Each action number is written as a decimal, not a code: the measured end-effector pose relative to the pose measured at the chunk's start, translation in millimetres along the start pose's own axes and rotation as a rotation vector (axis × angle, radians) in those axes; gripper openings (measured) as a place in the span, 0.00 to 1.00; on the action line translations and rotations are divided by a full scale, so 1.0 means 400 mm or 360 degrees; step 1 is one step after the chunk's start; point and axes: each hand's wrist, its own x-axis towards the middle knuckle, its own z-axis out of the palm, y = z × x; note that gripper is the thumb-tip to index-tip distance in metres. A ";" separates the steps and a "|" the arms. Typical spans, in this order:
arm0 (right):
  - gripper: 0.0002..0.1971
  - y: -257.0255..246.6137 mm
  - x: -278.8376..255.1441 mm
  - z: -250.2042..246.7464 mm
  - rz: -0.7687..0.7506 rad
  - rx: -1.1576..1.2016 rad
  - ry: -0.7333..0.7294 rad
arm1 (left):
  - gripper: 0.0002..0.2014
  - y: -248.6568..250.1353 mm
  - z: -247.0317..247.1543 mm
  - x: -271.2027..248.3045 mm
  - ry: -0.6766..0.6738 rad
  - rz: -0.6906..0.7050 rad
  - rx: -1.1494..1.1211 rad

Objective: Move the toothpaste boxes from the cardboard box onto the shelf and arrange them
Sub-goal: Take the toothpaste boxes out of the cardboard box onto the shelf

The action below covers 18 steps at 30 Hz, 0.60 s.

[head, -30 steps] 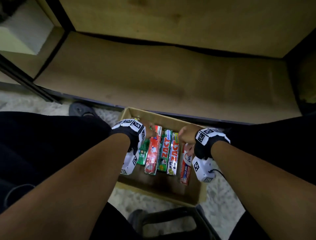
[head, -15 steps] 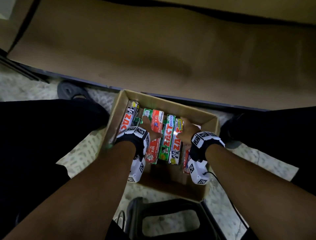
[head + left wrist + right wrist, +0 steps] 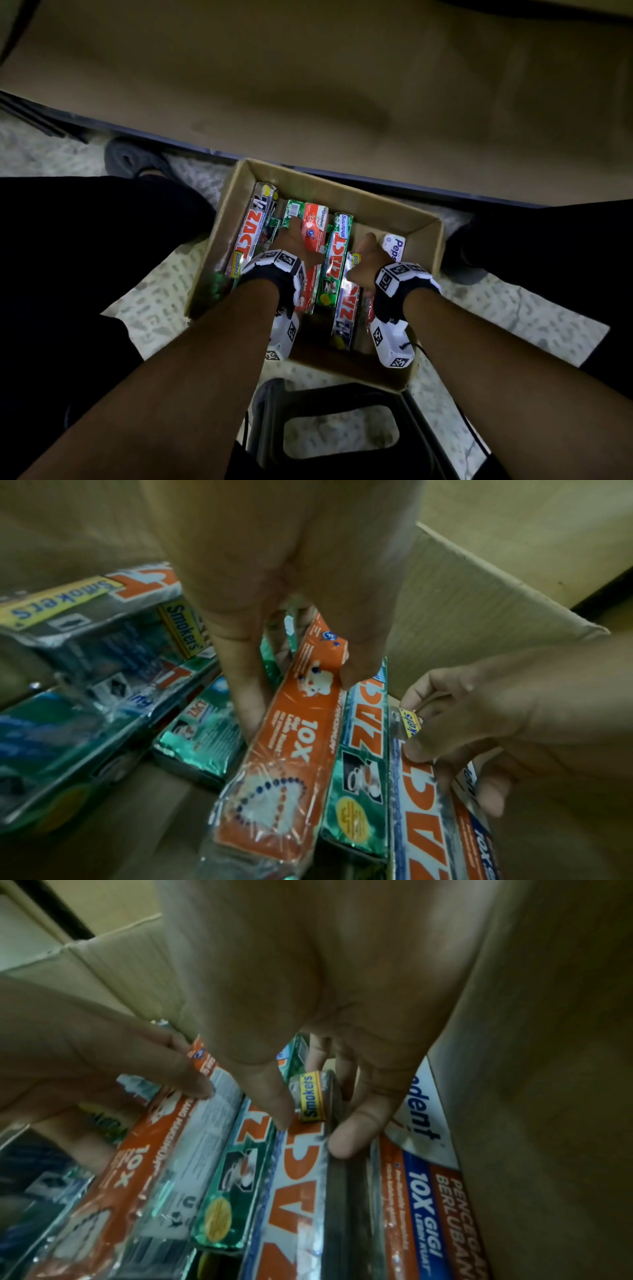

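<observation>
An open cardboard box point(image 3: 342, 190) on the floor holds several toothpaste boxes. My left hand point(image 3: 296, 241) grips a red Pepsodent box point(image 3: 317, 222) across its width, thumb on one long side and fingers point(image 3: 356, 669) on the other point(image 3: 291, 750). My right hand point(image 3: 366, 255) pinches the far end of a silver ZACT Smokers box point(image 3: 346, 308), thumb and fingers point(image 3: 356, 1137) on either side point(image 3: 301, 1177). A green ZACT box point(image 3: 337, 253) lies between the two. The brown shelf board point(image 3: 308, 85) lies just beyond the cardboard box.
Another silver ZACT box point(image 3: 253, 233) leans on the carton's left wall and a white Pepsodent box point(image 3: 394, 246) lies along its right wall. My black-trousered legs flank the carton. A black stool frame point(image 3: 339, 428) sits at its near side.
My view has tilted down over the carton. Both hands have sunk deeper among the boxes and closed on them, and the silver ZACT box has slid toward me relative to the green one.
</observation>
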 end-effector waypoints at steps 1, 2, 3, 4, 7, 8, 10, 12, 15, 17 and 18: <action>0.24 0.001 0.001 0.003 -0.0013 -0.0002 -0.0006 | 0.38 -0.002 0.000 -0.001 0.0000 -0.0002 -0.0015; 0.25 0.002 0.002 0.003 -0.0025 -0.0003 -0.0015 | 0.37 -0.007 0.003 0.000 -0.0002 0.0001 -0.0040; 0.25 0.001 0.000 0.001 -0.0032 -0.0002 -0.0028 | 0.37 -0.009 0.006 -0.002 -0.0022 -0.0002 -0.0045; 0.26 0.000 0.000 -0.001 -0.0026 0.0003 -0.0044 | 0.38 -0.011 0.008 -0.004 -0.0034 -0.0005 -0.0037; 0.26 -0.003 0.001 -0.008 -0.0012 0.0029 -0.0043 | 0.45 -0.016 0.015 -0.018 -0.0055 -0.0050 0.0041; 0.26 -0.004 0.000 -0.011 -0.0016 0.0039 -0.0020 | 0.47 -0.018 0.018 -0.025 -0.0041 -0.0054 0.0080; 0.27 -0.001 0.003 -0.016 -0.0036 0.0061 0.0011 | 0.49 -0.021 0.024 -0.034 -0.0017 -0.0052 0.0131; 0.29 0.005 0.007 -0.014 -0.0027 0.0152 0.0015 | 0.53 -0.030 0.026 -0.036 -0.0049 -0.0086 0.0082; 0.28 0.013 0.004 -0.001 -0.0014 0.0470 0.0063 | 0.54 -0.037 0.012 -0.037 -0.0082 -0.0133 -0.0072; 0.27 0.024 -0.003 0.014 -0.0023 0.0675 0.0056 | 0.43 -0.040 -0.005 -0.041 -0.0123 -0.0136 -0.0216; 0.28 0.028 -0.010 0.025 -0.0029 0.0755 0.0056 | 0.36 -0.048 -0.009 -0.039 -0.0167 -0.0156 -0.0295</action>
